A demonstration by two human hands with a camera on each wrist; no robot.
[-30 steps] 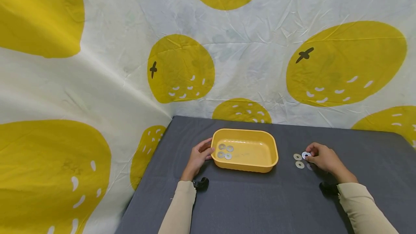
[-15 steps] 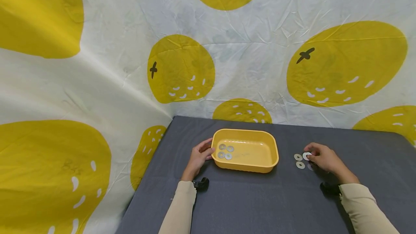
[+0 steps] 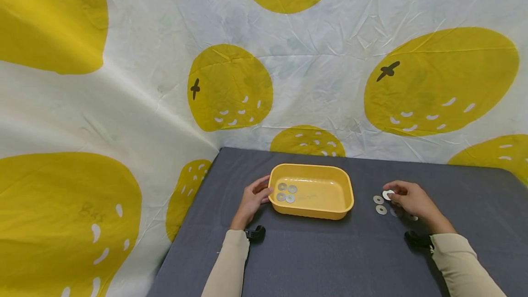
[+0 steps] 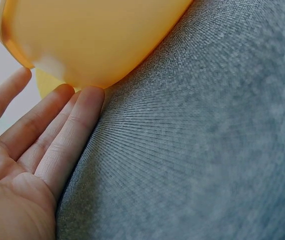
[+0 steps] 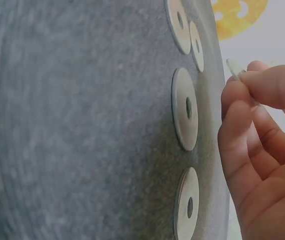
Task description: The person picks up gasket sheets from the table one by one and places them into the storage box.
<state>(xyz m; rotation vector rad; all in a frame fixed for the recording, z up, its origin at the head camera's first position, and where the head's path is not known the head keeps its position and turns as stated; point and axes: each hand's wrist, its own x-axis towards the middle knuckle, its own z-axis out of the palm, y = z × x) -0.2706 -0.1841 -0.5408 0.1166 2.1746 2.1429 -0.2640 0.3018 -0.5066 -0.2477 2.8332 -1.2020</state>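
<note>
A yellow tray [image 3: 330,196] stands on the grey cloth, with several flat metal washers [image 3: 290,199] lying at its left end. My left hand [image 3: 250,201] holds that end: the thumb lies over the rim, and the fingers [image 4: 67,145] reach to the outer wall. To the tray's right, my right hand [image 3: 414,200] pinches one washer [image 3: 387,195] between thumb and fingers, a little above the table. Below it, more washers [image 5: 186,110] lie flat on the cloth in the right wrist view. In the head view the hand partly covers some of them.
The grey cloth-covered table [image 3: 321,255] runs up to a white curtain [image 3: 317,81] printed with large yellow fruit, at the back and left. A black strap with a camera [image 3: 255,233] sits on the left wrist, and another [image 3: 416,239] on the right.
My right hand has raised the pinched washer slightly, uncovering parts of other washers on the cloth beneath. My left hand and the tray stay where they were.
</note>
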